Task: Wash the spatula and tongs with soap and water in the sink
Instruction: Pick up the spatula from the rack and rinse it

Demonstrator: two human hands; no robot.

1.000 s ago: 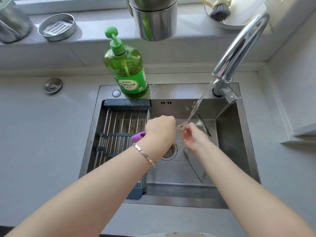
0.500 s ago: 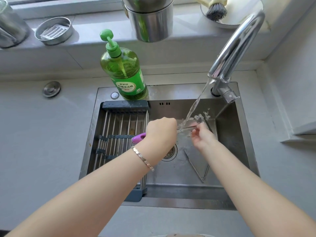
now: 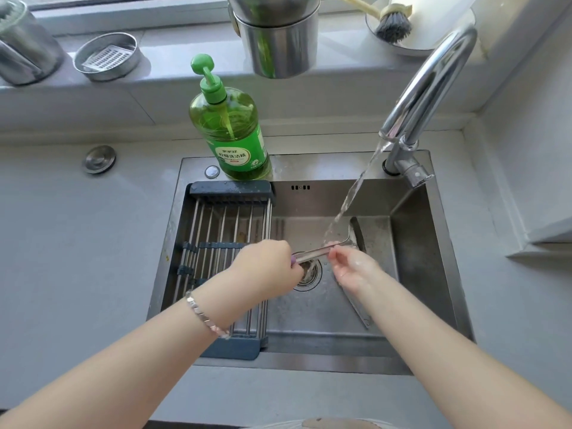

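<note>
My left hand (image 3: 266, 267) is closed around the purple handle of the metal spatula (image 3: 312, 252), over the drain of the steel sink (image 3: 414, 252). The shaft runs right and upward to its head beside the water stream (image 3: 353, 193) falling from the faucet (image 3: 427, 78). My wet right hand (image 3: 353, 267) pinches the shaft near the head, just where the water lands. The metal tongs (image 3: 357, 308) lie on the sink floor, mostly hidden beneath my right wrist and forearm. A green dish soap pump bottle (image 3: 232, 134) stands on the sink's back rim.
A roll-up drying rack (image 3: 223, 243) covers the sink's left part. On the window ledge stand a steel pot (image 3: 278, 41), a small steel dish (image 3: 106, 58) and a dish brush (image 3: 393, 23). Grey counter surrounds the sink; a wall corner rises on the right.
The spatula has shifted right, so more of its shaft shows and the purple handle end no longer sticks out left of my left hand. The splashing around my right fingers has calmed.
</note>
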